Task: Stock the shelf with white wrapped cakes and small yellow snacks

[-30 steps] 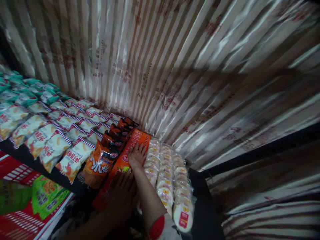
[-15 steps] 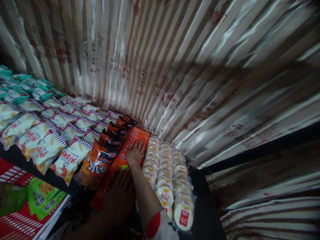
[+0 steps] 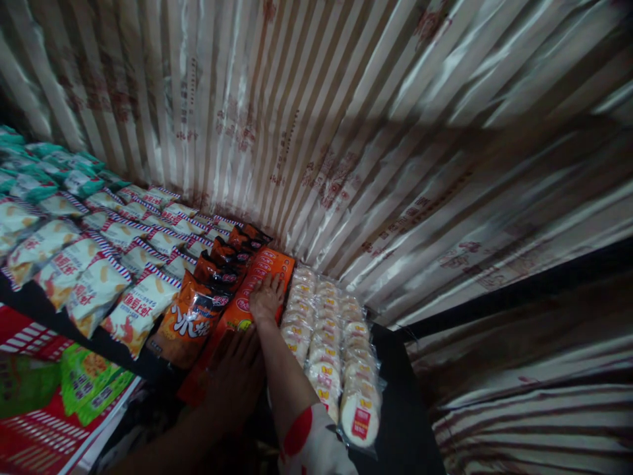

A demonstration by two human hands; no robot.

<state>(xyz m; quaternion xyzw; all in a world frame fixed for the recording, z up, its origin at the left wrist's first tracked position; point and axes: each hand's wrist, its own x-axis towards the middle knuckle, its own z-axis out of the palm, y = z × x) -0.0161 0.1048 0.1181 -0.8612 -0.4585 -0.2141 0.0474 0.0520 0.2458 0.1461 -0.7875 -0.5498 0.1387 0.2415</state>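
Orange packs (image 3: 279,262) lie in one overlapped column on the black shelf (image 3: 413,402), btwn the brown bags (image 3: 185,323) and the clear-wrapped crackers (image 3: 361,415). R hand (image 3: 267,298) rests flat on the column, fingers spread, gripping nothing, prob. to press packs level & keep the stack from sliding. L hand (image 3: 235,376) is nearer the wearer, over the column's near end, fingers stretched out; too dark to tell if it bears down. Overlap prob. saves room & keeps labels showing.

Materials: orange packs flat, slick; brown bags & white bags (image 3: 141,303) puffy, pillow-shaped, glossy film, the white w/ striped top edges; teal bags (image 3: 32,188) similar, far L. Crackers pale, round discs, 3 leaning rows. Sheet (image 3: 277,132) behind is pleated, shiny, printed. Basket (image 3: 14,316) red, slotted, prob. plastic, w/ crinkly green packs (image 3: 91,379).
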